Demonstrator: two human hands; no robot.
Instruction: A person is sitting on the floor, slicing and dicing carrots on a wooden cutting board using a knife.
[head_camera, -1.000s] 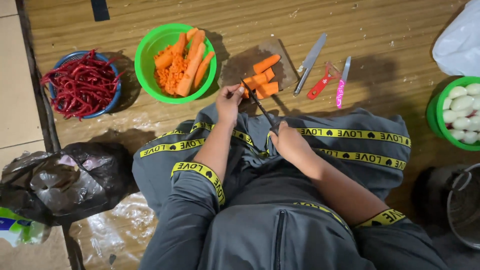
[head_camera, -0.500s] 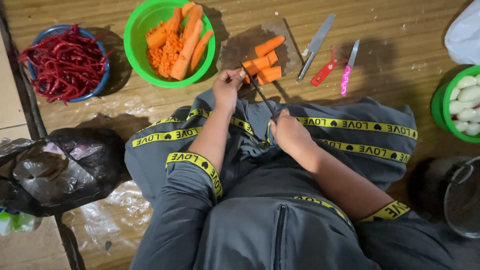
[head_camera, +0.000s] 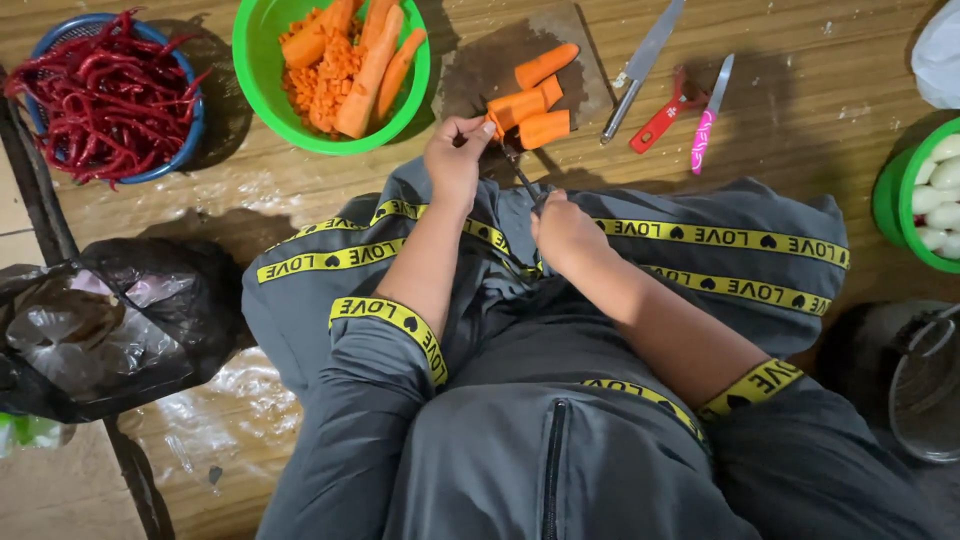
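Left hand (head_camera: 456, 158) at the near edge of the board (head_camera: 500, 70), fingers pinched shut on a small carrot piece (head_camera: 496, 124). Right hand (head_camera: 566, 230) nearer the body than the board, over the grey lap, fingers curled tight round the handle of a knife (head_camera: 520, 177); thin dark blade angled up toward the carrot piece and reaching it at the left fingertips (exact contact too small to tell).

On the board: three carrot chunks (head_camera: 535, 95), lying close together just beyond the left hand. Left of the board, just beside it: green bowl (head_camera: 250, 75) with long carrot lengths and diced carrot. Further left of the board, well apart: blue basket (head_camera: 190, 135) of red chillies. Right of the board, near: large steel knife (head_camera: 645, 55), then red peeler (head_camera: 662, 118), then pink-handled knife (head_camera: 705, 125), all flat on the wooden floor (head_camera: 800, 70). Far right of the board, at the frame edge: second green bowl (head_camera: 890, 195) holding pale peeled pieces. Nearer than the board and far left: black plastic bag (head_camera: 100, 330), crumpled on the floor.
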